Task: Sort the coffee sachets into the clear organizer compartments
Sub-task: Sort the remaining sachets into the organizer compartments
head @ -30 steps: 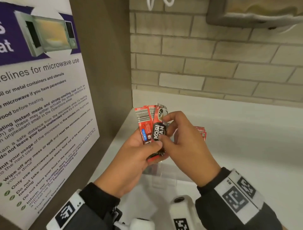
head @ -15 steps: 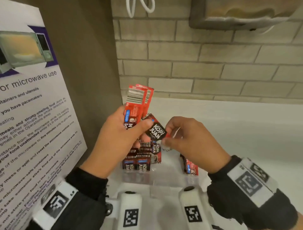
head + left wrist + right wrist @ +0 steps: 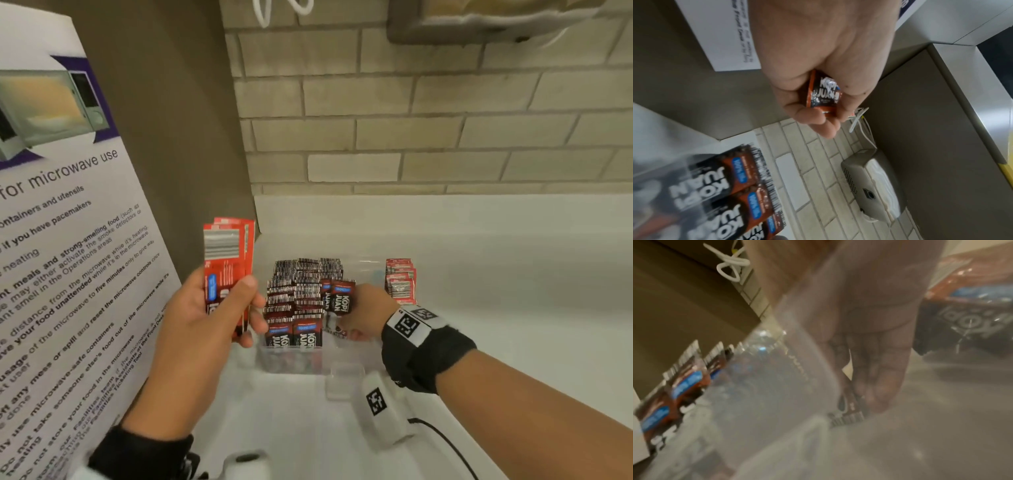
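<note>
A clear organizer (image 3: 291, 358) stands on the white counter, with its left compartments packed with black Kopi Juan sachets (image 3: 298, 291) and red sachets (image 3: 400, 281) at its right end. My left hand (image 3: 248, 308) grips a bundle of red sachets (image 3: 226, 260) upright, left of the organizer; in the left wrist view the left hand (image 3: 818, 110) shows a Kopi Juan sachet (image 3: 823, 93) in its grip. My right hand (image 3: 352, 315) reaches into a middle compartment and pinches one black sachet (image 3: 340, 298). Through the blurred clear wall (image 3: 777, 386), the right hand (image 3: 873, 373) has that sachet (image 3: 849, 415) at its fingertips.
A microwave-use poster (image 3: 68, 240) on a brown panel closes off the left side. The brick wall (image 3: 411, 137) and a paper towel dispenser (image 3: 496, 20) are behind. White counter (image 3: 513, 291) stretches right. A small clear box (image 3: 346, 380) lies before the organizer.
My right hand drew the black sachet away from the bundle and lowered it into the organizer. My left hand shifted left with the red sachets, uncovering the organizer.
</note>
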A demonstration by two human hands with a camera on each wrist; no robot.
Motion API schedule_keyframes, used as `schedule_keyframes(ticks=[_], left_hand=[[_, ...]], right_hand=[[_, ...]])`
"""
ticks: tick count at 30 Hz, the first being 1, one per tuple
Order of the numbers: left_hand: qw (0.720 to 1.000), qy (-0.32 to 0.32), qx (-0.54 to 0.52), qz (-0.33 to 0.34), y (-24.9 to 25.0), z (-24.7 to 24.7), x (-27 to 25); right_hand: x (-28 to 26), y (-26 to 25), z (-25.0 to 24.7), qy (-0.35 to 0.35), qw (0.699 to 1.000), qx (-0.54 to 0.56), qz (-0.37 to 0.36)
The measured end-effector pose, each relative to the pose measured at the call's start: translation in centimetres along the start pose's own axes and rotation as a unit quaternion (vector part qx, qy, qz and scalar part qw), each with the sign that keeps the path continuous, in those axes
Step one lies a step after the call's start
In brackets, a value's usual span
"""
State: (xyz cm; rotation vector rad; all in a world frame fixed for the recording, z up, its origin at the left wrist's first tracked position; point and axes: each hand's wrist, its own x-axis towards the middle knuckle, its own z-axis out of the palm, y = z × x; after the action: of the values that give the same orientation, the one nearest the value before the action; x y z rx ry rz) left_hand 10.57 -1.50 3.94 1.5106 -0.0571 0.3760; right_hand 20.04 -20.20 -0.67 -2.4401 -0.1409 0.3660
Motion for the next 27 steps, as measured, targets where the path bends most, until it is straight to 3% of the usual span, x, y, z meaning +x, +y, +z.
schedule_keyframes(ticks=[7,18,27], left_hand=[[0.997,0.043,-0.013,-0.070,-2.8,-1.5,-0.9],[0.985,0.096,0.010,-0.146,-6.1,-2.1,-1.3],[0.979,0.098,0.012,-0.177,-7.2,-1.6,-1.2]], right_hand=[[0.0,0.6,0.4,0.013,0.998,-0.039,-0.044],[1.3,1.3,1.3,0.067,0.994,-0.083,-0.035],[1.5,1.6,1.8,0.034,0.999,-0.013,-0.035]])
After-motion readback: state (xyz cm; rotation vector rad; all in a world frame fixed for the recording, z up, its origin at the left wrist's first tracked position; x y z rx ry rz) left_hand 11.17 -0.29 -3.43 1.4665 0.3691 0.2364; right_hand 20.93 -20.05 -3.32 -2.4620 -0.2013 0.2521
